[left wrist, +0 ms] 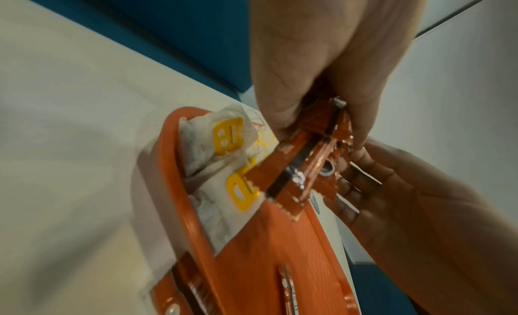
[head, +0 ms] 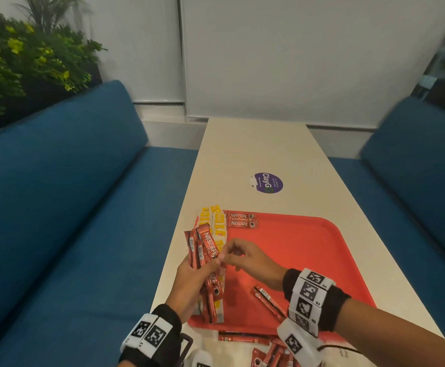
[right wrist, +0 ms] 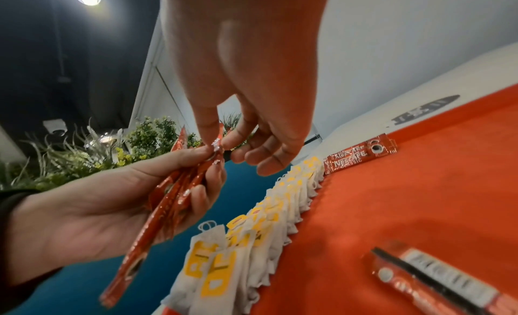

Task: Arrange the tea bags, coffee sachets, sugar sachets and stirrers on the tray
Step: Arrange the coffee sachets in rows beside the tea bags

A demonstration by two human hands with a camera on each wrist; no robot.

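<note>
My left hand (head: 208, 266) grips a fanned bundle of red coffee sachets (head: 203, 247) above the left edge of the red tray (head: 308, 247). My right hand (head: 222, 256) pinches the edge of one sachet in that bundle; the right wrist view shows the bundle (right wrist: 174, 193) and the pinching right hand (right wrist: 215, 143). White tea bags with yellow tags (head: 217, 229) lie in a row along the tray's left side (right wrist: 280, 200). Flat coffee sachets (head: 242, 221) lie side by side at the tray's far left corner. A loose sachet (head: 269, 300) lies on the tray near my right wrist.
More red coffee sachets (head: 263, 350) lie on the white table (head: 255, 154) in front of the tray. A purple round sticker (head: 267, 183) is beyond the tray. Blue benches (head: 70, 207) flank the table, with plants (head: 17, 62) behind the left one.
</note>
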